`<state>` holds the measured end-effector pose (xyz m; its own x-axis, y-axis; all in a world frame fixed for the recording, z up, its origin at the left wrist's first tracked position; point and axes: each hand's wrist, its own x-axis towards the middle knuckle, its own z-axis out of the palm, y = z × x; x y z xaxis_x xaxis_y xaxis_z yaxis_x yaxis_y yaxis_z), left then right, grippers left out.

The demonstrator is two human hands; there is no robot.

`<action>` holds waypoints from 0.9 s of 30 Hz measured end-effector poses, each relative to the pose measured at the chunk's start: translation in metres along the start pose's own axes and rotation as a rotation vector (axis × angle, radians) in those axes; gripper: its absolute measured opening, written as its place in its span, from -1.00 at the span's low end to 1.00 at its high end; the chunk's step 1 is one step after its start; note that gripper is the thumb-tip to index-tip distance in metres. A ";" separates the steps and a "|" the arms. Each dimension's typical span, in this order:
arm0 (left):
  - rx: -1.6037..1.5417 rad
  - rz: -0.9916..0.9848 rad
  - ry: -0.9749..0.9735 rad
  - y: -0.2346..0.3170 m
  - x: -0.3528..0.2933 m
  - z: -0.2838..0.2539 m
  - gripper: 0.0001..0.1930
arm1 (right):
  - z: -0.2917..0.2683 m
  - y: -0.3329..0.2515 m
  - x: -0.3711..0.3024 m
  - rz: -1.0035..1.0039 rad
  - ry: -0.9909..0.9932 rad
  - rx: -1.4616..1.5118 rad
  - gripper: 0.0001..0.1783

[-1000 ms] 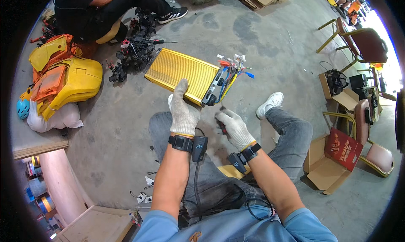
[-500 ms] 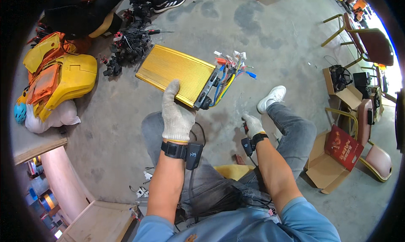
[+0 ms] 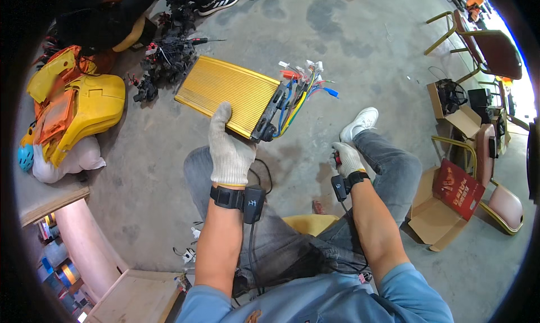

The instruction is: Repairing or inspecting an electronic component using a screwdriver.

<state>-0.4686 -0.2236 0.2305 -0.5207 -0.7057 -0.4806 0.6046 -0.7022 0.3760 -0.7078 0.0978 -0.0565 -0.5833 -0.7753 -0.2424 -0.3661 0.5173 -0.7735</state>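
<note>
My left hand (image 3: pixel 232 154), in a white knit glove, grips the lower edge of a gold finned motor controller (image 3: pixel 228 95), thumb on its top face. The controller is held tilted above the floor. From its black right end comes a bundle of coloured wires (image 3: pixel 304 95) with white, red and blue connectors. My right hand (image 3: pixel 350 158), gloved too, is closed round a small red-and-black tool handle (image 3: pixel 337 157) near my right knee. The rest of that tool is hidden, so its kind is unclear. Both wrists wear black straps with small boxes.
A pile of black cabled parts (image 3: pixel 169 58) lies beyond the controller, near another person's shoe (image 3: pixel 219 3). Yellow and orange plastic shells (image 3: pixel 95 109) are stacked at left. Open cardboard boxes (image 3: pixel 433 216) and chairs (image 3: pixel 489 53) stand at right. A wooden board (image 3: pixel 132 295) is at lower left.
The controller and my left hand have shifted slightly left and up in the picture. My right hand has moved a little right and up, still closed on the handle.
</note>
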 end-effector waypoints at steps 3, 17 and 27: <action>0.024 0.069 0.046 0.027 -0.016 -0.017 -0.42 | 0.001 -0.096 -0.007 0.424 0.016 0.554 -0.69; -0.014 -0.005 -0.015 0.006 0.012 -0.028 -0.41 | -0.043 -0.231 -0.105 0.556 0.127 0.785 -0.59; 0.110 0.025 -0.056 0.020 0.010 -0.049 -0.40 | -0.018 -0.239 -0.101 0.601 0.068 0.824 -0.41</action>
<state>-0.4321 -0.2397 0.1942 -0.5406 -0.7252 -0.4264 0.5501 -0.6882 0.4731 -0.5739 0.0590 0.1634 -0.5555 -0.4339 -0.7093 0.5982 0.3840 -0.7034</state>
